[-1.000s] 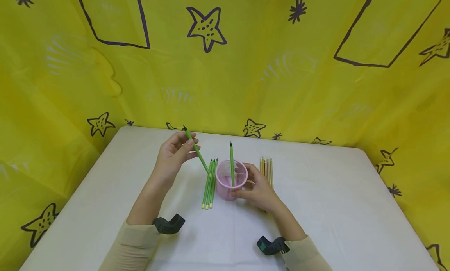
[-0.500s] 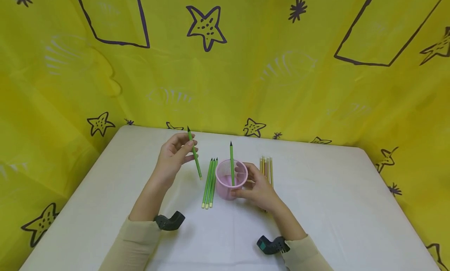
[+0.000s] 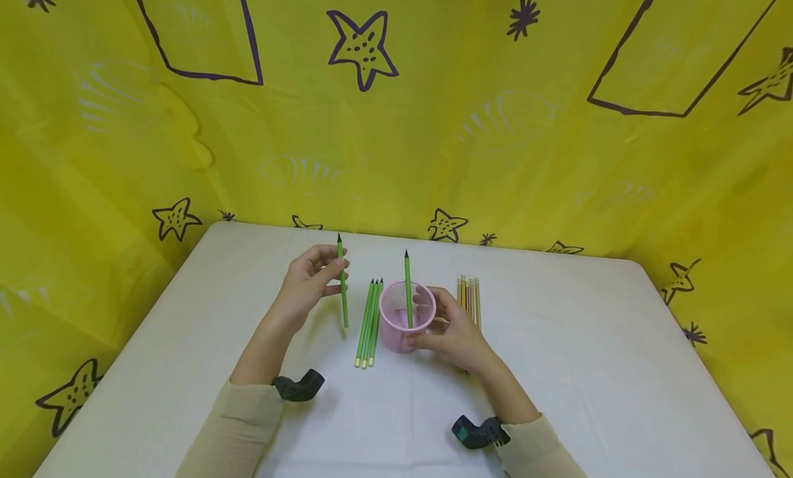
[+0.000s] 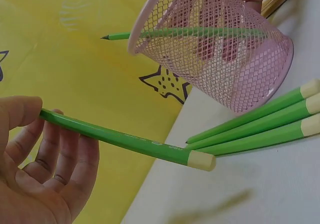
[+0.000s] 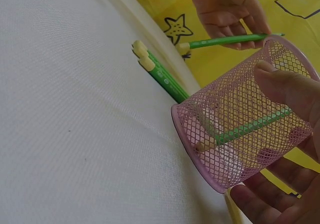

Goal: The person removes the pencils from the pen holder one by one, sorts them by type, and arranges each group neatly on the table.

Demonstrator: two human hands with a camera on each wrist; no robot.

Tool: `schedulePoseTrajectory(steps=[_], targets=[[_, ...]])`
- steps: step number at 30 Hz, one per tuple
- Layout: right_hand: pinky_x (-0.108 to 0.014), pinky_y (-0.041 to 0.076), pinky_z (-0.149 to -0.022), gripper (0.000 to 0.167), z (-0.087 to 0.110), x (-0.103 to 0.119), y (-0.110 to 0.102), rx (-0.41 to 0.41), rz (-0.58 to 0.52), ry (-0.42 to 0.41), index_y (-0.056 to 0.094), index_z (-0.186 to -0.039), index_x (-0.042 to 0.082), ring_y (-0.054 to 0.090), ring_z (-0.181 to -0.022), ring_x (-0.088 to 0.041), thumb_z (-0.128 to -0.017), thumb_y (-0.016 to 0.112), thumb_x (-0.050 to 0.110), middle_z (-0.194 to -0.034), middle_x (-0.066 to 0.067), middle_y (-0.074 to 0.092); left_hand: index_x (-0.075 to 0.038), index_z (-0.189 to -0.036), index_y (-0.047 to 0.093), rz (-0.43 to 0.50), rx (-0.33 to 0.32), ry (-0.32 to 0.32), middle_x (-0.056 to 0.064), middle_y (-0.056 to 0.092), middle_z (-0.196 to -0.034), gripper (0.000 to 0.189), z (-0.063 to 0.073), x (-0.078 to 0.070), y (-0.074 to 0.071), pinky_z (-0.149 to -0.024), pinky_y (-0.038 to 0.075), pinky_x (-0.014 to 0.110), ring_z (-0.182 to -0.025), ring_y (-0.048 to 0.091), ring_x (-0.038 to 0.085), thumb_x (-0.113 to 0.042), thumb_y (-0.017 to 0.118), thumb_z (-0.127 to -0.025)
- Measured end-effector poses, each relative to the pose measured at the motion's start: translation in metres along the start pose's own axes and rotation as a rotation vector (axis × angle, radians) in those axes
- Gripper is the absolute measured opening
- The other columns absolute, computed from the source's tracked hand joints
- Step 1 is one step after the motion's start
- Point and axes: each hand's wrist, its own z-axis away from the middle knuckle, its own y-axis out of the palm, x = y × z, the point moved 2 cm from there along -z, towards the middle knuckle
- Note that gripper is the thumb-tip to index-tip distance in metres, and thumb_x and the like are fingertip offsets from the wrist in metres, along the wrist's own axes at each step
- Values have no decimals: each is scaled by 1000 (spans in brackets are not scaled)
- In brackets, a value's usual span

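My left hand (image 3: 305, 283) pinches a green pencil (image 4: 115, 139) between thumb and fingers, black tip up and cream end down, left of the other pencils. My right hand (image 3: 457, 330) grips a pink mesh pencil cup (image 5: 240, 114) from its right side, thumb in front and fingers behind. One green pencil (image 3: 408, 285) stands inside the cup, its sharpened tip well above the rim. Between the hands, right beside the cup, 3 green pencils (image 3: 369, 323) lie side by side on the table, tips pointing away.
Behind the right hand lies a row of several yellowish pencils (image 3: 469, 295), partly hidden by that hand. A white cloth covers the table (image 3: 588, 354). A yellow curtain (image 3: 396, 147) with drawn stars hangs along the table's far edge.
The pencil in my left hand has turned from a slant over the lying pencils to nearly upright, its lower end swinging left and down. The right hand and cup have stayed put.
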Motion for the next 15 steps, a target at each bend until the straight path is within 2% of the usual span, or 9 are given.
schedulePoseTrajectory(steps=[2, 9, 15], targets=[[-47, 50, -104, 85, 0, 1, 0, -1, 1, 2, 47, -141, 15, 57, -122, -37, -69, 91, 9, -139, -15, 56, -5, -124, 57, -4, 8, -15, 11, 60, -114, 28, -1, 2, -1, -94, 56, 51, -101, 61, 24, -18, 61, -100], [-46, 50, -104, 85, -1, 0, 0, -5, 14, 21, 47, -140, 18, 57, -123, -34, -68, 92, 13, -139, -11, 57, -6, -124, 57, -52, 3, -66, 11, 60, -111, 26, -4, 12, -3, -85, 61, 41, -111, 55, 41, -17, 60, -101], [-46, 50, -104, 86, -1, -1, 1, -8, 18, 23, 47, -140, 19, 57, -122, -34, -67, 92, 13, -139, -11, 57, -4, -125, 57, -91, 3, -87, 20, 57, -115, 26, -5, 17, -4, -83, 61, 41, -108, 57, 42, -15, 59, -101]])
